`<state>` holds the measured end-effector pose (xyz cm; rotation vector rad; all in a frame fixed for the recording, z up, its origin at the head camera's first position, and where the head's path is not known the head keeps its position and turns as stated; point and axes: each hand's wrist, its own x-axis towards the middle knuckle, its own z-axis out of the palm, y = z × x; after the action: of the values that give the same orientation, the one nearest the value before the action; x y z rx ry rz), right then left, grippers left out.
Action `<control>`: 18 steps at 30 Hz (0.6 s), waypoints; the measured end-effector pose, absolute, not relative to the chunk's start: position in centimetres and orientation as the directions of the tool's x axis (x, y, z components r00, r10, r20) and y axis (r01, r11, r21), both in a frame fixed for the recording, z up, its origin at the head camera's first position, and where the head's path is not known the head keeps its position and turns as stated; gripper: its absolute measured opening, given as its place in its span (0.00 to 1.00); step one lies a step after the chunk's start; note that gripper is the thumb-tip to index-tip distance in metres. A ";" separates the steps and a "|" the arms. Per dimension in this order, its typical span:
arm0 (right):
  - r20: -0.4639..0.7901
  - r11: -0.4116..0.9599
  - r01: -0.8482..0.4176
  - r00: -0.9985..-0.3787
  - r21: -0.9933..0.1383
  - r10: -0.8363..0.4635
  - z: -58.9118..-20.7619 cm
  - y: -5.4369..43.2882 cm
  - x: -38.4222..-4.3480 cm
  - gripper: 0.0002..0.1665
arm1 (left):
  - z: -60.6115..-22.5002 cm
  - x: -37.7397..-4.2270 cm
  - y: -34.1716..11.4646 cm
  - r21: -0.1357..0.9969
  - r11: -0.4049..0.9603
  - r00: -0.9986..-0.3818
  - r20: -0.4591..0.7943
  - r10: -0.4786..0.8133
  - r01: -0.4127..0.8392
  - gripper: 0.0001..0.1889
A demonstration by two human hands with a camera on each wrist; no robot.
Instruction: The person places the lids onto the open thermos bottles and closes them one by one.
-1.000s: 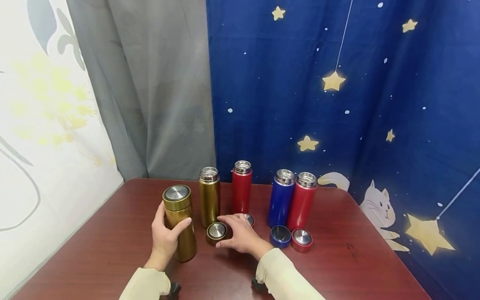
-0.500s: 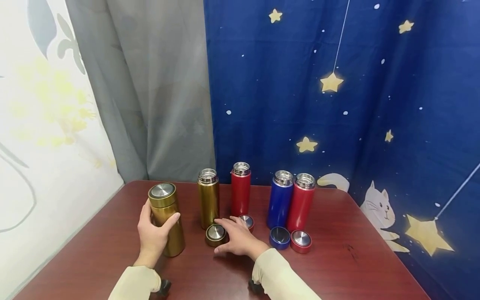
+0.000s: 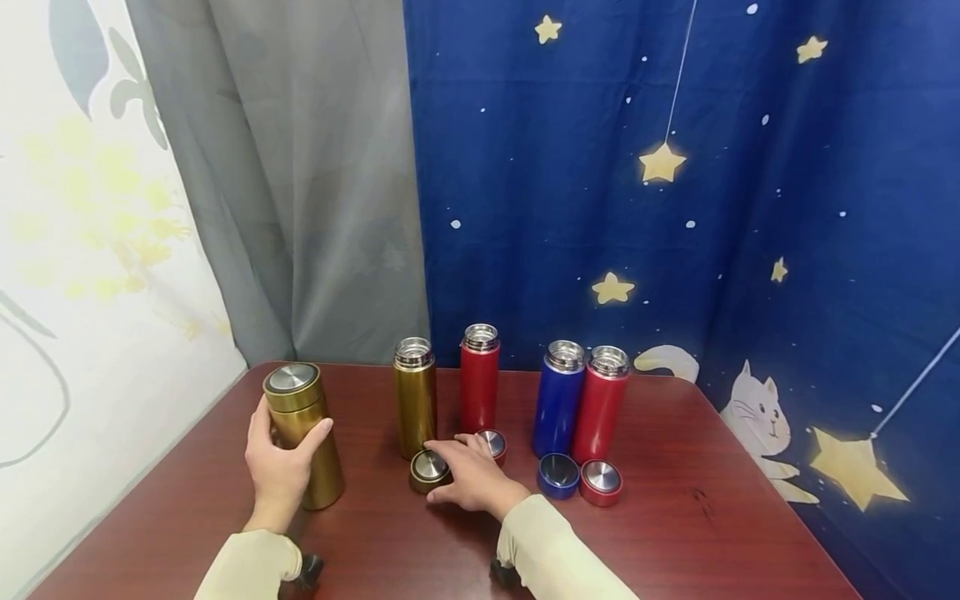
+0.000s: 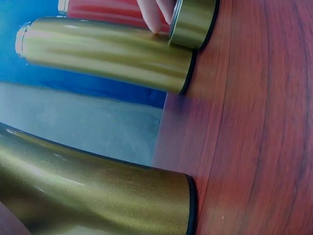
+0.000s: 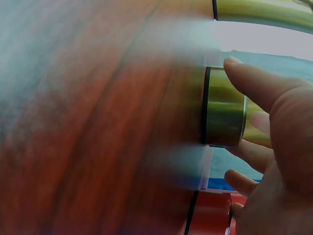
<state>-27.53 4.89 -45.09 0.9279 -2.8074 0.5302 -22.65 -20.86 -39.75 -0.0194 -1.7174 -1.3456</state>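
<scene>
My left hand (image 3: 279, 471) holds a lidded gold vacuum flask (image 3: 324, 467) around its side, thumb on the near right. Whether the flask's base touches the table I cannot tell. Its gold body fills the lower left of the left wrist view. My right hand (image 3: 474, 477) reaches over a loose gold lid (image 3: 429, 471) lying flat on the table, fingers loosely spread, thumb by its near edge. In the right wrist view the thumb (image 5: 254, 83) is at one side of the gold lid (image 5: 226, 107). Behind it stands an uncapped gold flask (image 3: 416, 400).
Uncapped red (image 3: 479, 383), blue (image 3: 558, 412) and second red (image 3: 600, 408) flasks stand towards the back. Before them lie a red lid (image 3: 492, 443), partly behind the right hand, a blue lid (image 3: 558, 477) and another red lid (image 3: 601, 482). Curtains hang behind the table (image 3: 675, 542).
The left hand has carried the lidded gold flask leftwards. The right hand stays by the gold lid, shifting slightly left in view; the other flasks and lids keep their places.
</scene>
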 end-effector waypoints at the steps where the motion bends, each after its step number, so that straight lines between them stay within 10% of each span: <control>1: 0.239 0.752 -0.598 -0.801 -0.276 -0.549 -45.1 4.9 -27.6 0.44 | -39.7 -22.6 -20.9 0.757 0.399 -0.573 0.652 -0.496 0.517 0.41; 12: 0.261 0.765 -0.593 -0.803 -0.251 -0.536 -44.6 5.2 -27.7 0.40 | -41.1 -23.7 -21.5 0.782 0.376 -0.562 0.620 -0.547 0.497 0.52; 18: 0.271 0.743 -0.589 -0.807 -0.316 -0.525 -44.7 5.7 -27.6 0.40 | -41.9 -24.5 -21.1 0.674 0.505 -0.372 0.728 -0.575 0.539 0.52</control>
<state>-27.56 5.71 -44.67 0.8948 -2.7781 0.5867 -24.46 -21.14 -41.87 0.0320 -1.5612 -1.1725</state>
